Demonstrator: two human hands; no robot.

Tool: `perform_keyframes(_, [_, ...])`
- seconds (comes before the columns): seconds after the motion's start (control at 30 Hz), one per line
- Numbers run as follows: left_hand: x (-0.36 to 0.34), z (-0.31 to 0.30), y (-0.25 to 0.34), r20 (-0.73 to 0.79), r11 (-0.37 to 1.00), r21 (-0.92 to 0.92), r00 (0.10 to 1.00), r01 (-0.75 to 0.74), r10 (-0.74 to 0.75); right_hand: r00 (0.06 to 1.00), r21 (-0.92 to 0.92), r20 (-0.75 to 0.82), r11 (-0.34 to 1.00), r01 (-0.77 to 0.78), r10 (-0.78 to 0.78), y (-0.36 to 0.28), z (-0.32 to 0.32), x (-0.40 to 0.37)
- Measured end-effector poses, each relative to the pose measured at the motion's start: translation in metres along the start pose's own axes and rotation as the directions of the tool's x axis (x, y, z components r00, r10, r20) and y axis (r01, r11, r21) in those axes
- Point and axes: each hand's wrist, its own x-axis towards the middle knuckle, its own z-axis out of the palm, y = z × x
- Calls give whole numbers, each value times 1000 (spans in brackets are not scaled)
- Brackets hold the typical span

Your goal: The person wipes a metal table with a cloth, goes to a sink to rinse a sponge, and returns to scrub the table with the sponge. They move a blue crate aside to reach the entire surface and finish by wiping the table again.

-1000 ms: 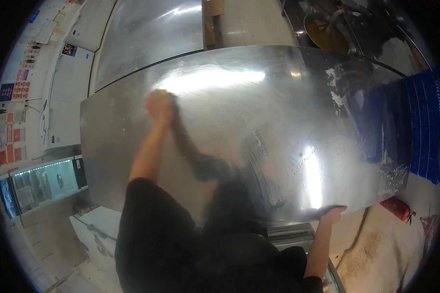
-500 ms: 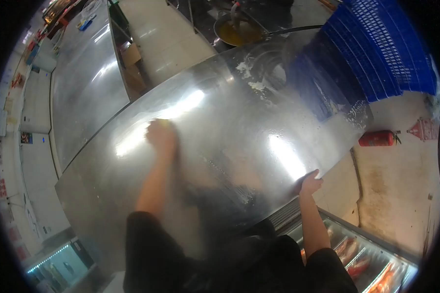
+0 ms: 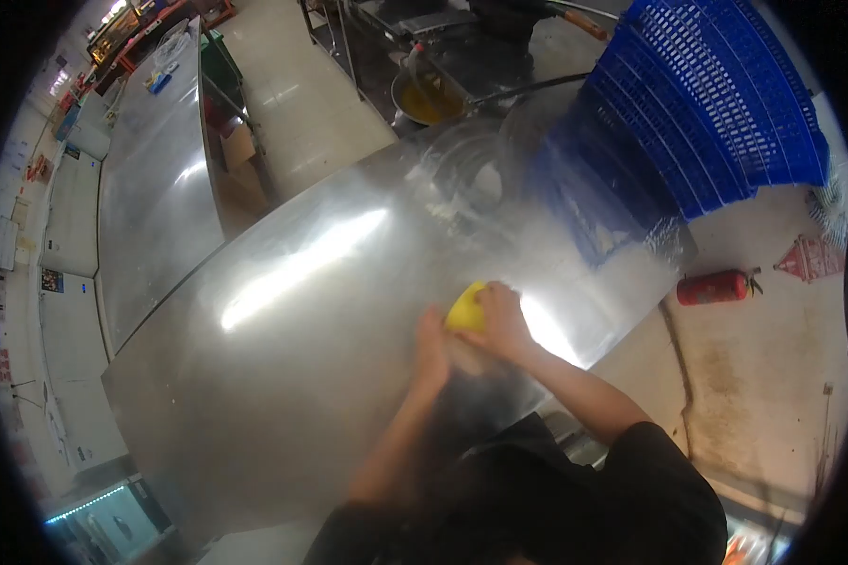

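Note:
A yellow scraper [image 3: 464, 313] with a rounded edge is gripped in my right hand [image 3: 505, 325], low over the wet steel tabletop [image 3: 301, 377]. Just left of it is my left hand [image 3: 432, 350], its fingers stretched out and its palm turned toward the scraper, holding nothing that shows. Both hands are near the front right part of the table. Bright light reflections lie on the metal, and whitish residue [image 3: 443, 202] marks its far side.
Blue plastic baskets [image 3: 716, 104] stand at the table's right end. Beyond the far edge is a pan of yellowish liquid [image 3: 429, 99]. A fire extinguisher [image 3: 716, 287] is by the right wall, and a second steel table [image 3: 155, 188] is at the left.
My left hand has come right and toward me from the far left. My right hand has left the table's edge and now holds the yellow scraper. Streaks near the front are no longer visible.

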Motion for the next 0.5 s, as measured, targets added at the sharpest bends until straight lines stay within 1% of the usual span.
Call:
perform_keyframes(0.03, [-14,-20,9,46,973,-147,984,176,-171,998,50,57,999,-18,16,2,3,14])
perform_keyframes(0.07, [-36,-36,17,47,984,133,993,-118,112,994,20,112,1000,-10,8,2,6,23])
perform_keyframes(0.1, [-54,-38,45,-114,994,-29,988,101,-104,994,14,85,998,64,-65,0,14,26])
perform_keyframes(0.13, [-66,-50,28,-264,969,247,964,33,35,988,-2,58,990,144,-143,5,20,31])
perform_keyframes(0.17, [-84,-66,9,-373,862,506,907,21,197,986,1,64,988,155,-155,14,24,37])
perform_keyframes(0.2, [-103,-76,1,-524,775,616,806,137,274,957,34,41,958,285,-286,19,31,40])
perform_keyframes(0.23, [-128,-87,-8,-638,672,684,678,283,364,910,70,19,908,412,-414,22,40,41])
perform_keyframes(0.27, [-156,-105,-35,-678,503,733,543,457,495,901,88,37,900,428,-432,29,51,48])
perform_keyframes(0.3, [-185,-117,-53,-814,570,573,325,589,482,891,104,87,893,437,-446,42,59,67])
perform_keyframes(0.33, [-210,-110,-55,-816,365,477,249,800,521,879,116,135,888,445,-458,54,65,93])
perform_keyframes(0.37, [-229,-114,-59,-930,457,130,-52,880,365,908,70,118,915,397,-403,60,61,128])
perform_keyframes(0.4, [-240,-116,-62,-913,482,-237,-363,844,188,932,29,101,937,347,-348,65,53,171])
perform_keyframes(0.43, [-247,-111,-64,-879,557,-368,-474,745,52,959,84,42,957,277,-281,69,52,215])
perform_keyframes(0.47, [-245,-101,-65,-878,692,-394,-470,605,-90,947,105,-72,942,319,-313,68,54,254])
perform_keyframes(0.5, [-242,-92,-63,-874,804,-425,-420,415,-245,926,119,-183,927,355,-331,64,59,277])
